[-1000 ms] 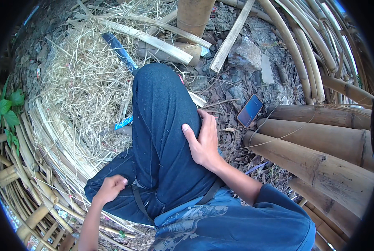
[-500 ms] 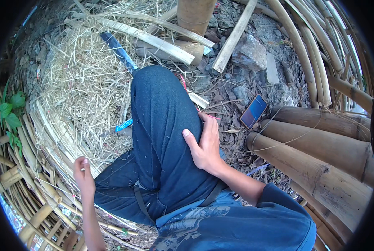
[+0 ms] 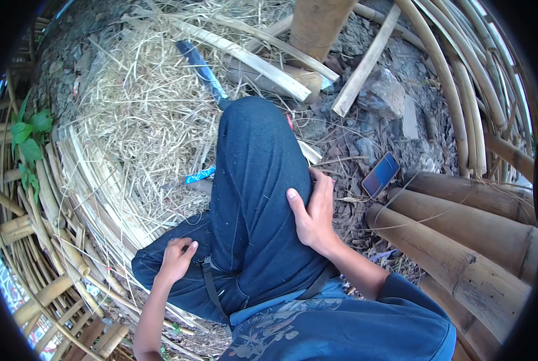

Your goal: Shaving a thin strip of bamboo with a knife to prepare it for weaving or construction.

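My left hand (image 3: 176, 260) rests on the folded left leg of my dark trousers (image 3: 263, 174), fingers loosely bent and thumb apart, with nothing seen in it. Against the outer side of my raised right knee lies my right hand (image 3: 314, 215), thumb spread from the fingers; its fingertips go partly out of sight round the leg. No object shows in it. Beyond the knee a long flat blade (image 3: 200, 69) lies on pale shavings (image 3: 142, 114), its near end hidden by the leg. A blue patterned strip (image 3: 200, 175) sticks out left of my shin.
Split bamboo strips (image 3: 94, 174) lie along my left. Ahead are flat slats (image 3: 239, 59), an upright bamboo post (image 3: 320, 30) and a rock (image 3: 382, 93). A phone (image 3: 381, 174) lies on leaves at right, beside thick bamboo poles (image 3: 455, 259). A leafy plant (image 3: 31, 135) grows at far left.
My left hand has moved rightward from beside the strips onto my folded leg. My right hand stays on the leg. The whole view has shifted, so the surroundings sit farther right.
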{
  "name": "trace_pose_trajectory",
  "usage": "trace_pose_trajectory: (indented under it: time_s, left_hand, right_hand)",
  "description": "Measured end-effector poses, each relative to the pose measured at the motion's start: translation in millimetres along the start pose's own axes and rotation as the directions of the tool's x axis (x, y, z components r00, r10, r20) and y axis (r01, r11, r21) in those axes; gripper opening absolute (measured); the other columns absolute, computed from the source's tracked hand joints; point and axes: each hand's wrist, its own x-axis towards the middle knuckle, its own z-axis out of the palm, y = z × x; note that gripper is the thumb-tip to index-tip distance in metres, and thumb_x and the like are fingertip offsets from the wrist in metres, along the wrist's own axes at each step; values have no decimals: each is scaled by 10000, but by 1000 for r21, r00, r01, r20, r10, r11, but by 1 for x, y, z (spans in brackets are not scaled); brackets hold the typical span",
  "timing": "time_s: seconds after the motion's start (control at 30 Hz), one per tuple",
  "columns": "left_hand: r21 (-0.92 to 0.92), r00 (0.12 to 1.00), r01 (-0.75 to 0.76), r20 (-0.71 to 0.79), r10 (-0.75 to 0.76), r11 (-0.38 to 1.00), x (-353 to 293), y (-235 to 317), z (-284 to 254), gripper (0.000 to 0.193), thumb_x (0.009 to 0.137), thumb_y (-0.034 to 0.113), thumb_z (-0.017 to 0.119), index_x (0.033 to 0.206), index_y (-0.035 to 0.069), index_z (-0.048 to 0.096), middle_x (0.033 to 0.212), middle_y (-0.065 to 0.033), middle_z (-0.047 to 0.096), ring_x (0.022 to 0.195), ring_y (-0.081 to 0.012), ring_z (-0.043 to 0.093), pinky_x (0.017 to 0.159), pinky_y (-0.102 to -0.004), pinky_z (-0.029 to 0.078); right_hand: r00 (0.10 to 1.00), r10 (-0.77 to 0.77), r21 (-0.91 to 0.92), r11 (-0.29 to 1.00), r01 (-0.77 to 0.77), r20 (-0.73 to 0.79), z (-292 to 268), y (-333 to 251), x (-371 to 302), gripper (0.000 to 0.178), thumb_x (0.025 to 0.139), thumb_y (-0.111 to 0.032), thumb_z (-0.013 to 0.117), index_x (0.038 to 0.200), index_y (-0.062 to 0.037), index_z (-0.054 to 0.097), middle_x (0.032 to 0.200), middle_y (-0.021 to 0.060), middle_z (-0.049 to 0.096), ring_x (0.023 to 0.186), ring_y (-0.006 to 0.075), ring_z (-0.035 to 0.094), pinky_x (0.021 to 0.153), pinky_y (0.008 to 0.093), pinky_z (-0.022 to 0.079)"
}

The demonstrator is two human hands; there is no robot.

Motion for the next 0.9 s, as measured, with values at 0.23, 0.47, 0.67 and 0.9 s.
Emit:
trace_pose_trajectory:
  time_s: [0.23,0.47,0.67,0.9]
  left_hand:
    - [-356,944,-122,-331,-3,927,-12,5,-30,495,879,222,649,1286,-22,506,1355,-236,422,1307,-389,361,1094,-488,273]
    - [411,563,-71,-736,377,909,4,-29,22,470,854,180,641,1247,-34,496,1360,-218,393,1339,-416,283,1057,-545,262]
    - [147,399,-57,-903,157,988,12,-35,25,475,858,156,629,1265,-35,477,1262,-213,468,1206,-385,417,1025,-479,310]
    - [-81,297,-92,-953,-50,993,19,-57,25,449,883,148,624,1256,-54,479,1234,-231,490,1172,-402,457,1024,-469,334]
  right_hand:
    - [895,-446,-340,844,415,-17,-1,-57,49,657,837,-373,654,1314,16,424,1251,213,456,1139,365,427,977,459,307]
    - [238,-200,-117,479,870,950,143,-125,129,277,712,-90,683,983,-36,708,1035,130,679,954,271,662,723,451,512]
    - [275,-58,-236,366,900,960,221,-101,113,340,693,-102,713,1030,-58,714,1039,140,690,992,301,672,740,478,539]
    - [197,-97,-167,254,953,976,224,-98,101,238,721,-136,704,950,-71,723,1002,80,702,929,263,677,736,433,523]
